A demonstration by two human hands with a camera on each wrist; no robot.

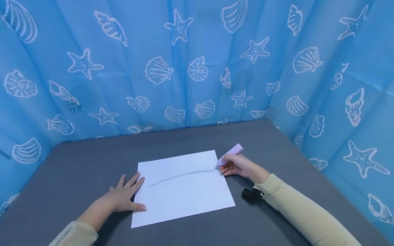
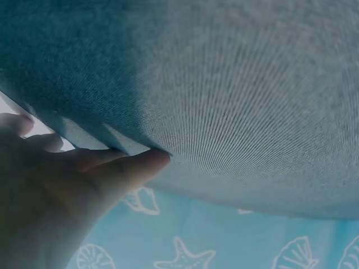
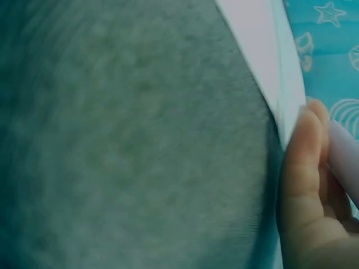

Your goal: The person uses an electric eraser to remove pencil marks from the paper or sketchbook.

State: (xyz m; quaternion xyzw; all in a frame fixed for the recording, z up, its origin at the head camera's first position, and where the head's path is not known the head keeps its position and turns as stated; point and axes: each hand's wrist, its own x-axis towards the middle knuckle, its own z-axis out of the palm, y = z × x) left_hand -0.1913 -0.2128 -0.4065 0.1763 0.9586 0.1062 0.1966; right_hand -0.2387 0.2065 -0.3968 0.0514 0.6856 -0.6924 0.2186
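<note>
We see a sheet of paper [image 1: 184, 198] lying at a slant on a grey table [image 1: 172, 140], with the left hand [image 1: 124, 197] spread across its left edge. At the right edge, the right hand [image 1: 238, 165] pinches a pale purple pen [image 1: 230, 153] beside the end of a thin, curved grey line [image 1: 184, 173], though we cannot quite tell whether the tip touches the paper. We also see a small black object [image 1: 251, 195] by the right sleeve's [image 1: 303, 212] cuff, and a blue curtain [image 1: 203, 39] with white shells [image 1: 158, 70] and starfish [image 1: 179, 27] around the table.

Grey table [image 1: 172, 143], white paper [image 1: 184, 194] lying flat
</note>
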